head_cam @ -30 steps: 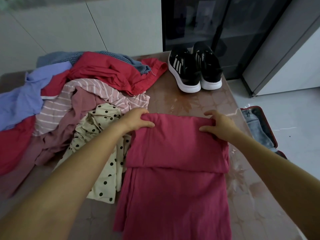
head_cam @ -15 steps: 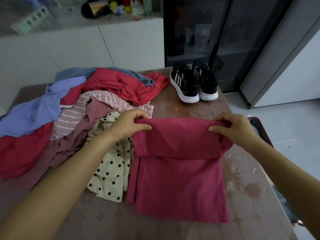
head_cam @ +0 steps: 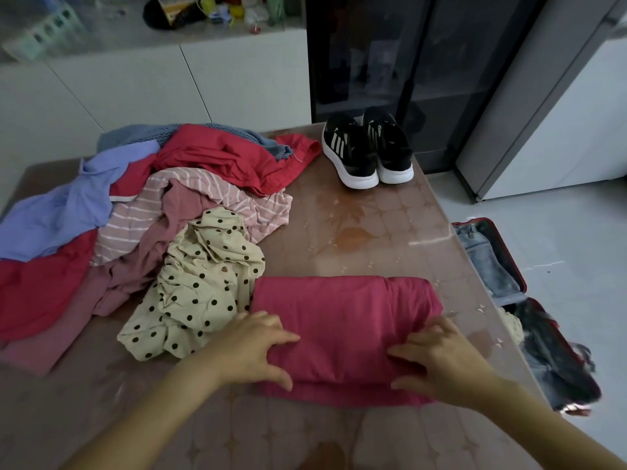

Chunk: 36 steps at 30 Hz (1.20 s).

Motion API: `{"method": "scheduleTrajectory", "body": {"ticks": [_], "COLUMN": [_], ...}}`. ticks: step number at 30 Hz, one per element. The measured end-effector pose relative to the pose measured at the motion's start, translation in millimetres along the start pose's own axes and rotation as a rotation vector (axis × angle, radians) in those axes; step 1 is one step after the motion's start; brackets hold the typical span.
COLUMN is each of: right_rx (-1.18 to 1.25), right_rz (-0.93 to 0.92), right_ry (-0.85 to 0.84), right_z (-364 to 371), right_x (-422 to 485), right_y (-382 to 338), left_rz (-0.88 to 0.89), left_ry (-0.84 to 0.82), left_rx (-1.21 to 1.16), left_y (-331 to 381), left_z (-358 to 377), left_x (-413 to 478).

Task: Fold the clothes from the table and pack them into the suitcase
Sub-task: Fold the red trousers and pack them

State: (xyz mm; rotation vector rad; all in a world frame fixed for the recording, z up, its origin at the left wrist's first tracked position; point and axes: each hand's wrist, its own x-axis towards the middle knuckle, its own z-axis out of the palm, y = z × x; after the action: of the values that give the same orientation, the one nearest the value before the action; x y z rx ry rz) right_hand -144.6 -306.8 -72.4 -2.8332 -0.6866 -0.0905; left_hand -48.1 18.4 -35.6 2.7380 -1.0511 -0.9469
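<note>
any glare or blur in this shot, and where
Head view: dim overall; a pale glare streak on the glossy table near its right edge; the open suitcase shows smeared contents at lower right; wide-angle bend curves the cabinet lines; the folded pink garment is sharp.

Magenta folded garment point(head_cam: 342, 317), cream blouse point(head_cam: 200, 286) with black dots, pink-and-white striped top point(head_cam: 142, 218), black-and-white sneakers point(head_cam: 366, 147).
</note>
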Motion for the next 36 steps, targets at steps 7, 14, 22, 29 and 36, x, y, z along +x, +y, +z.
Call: {"method": "scheduleTrajectory", "body": {"ticks": [7,14,22,29,36], "right_rx": [0.076,0.029,0.024,0.469,0.611], "right_rz": [0.412,0.504,0.49,0.934,1.017], "right_ry": [0.063,-0.271,-0.217,0.076,0.113], "right_z": [-1.6,41.7,51.8,33.0,30.1], "right_x": [34.7,23.9,9.7,5.6,7.9], "right_y": [-17.0,-27.4,-38.0,-18.1,-42.9], "left_rz": [-0.129,-0.191,-0.157,-0.423,-0.609], "left_ry": [0.405,0.342,0.394,0.506,0.632], "left_rx": [-0.045,0.068,0.086,-0.208,-0.563], "left_y": [36.0,28.5,27.2,12.9,36.1], "left_z": [7.8,56.2,74.6,73.4,67.9], "left_x": [30.6,52.3,48.1,30.9,23.9]}}
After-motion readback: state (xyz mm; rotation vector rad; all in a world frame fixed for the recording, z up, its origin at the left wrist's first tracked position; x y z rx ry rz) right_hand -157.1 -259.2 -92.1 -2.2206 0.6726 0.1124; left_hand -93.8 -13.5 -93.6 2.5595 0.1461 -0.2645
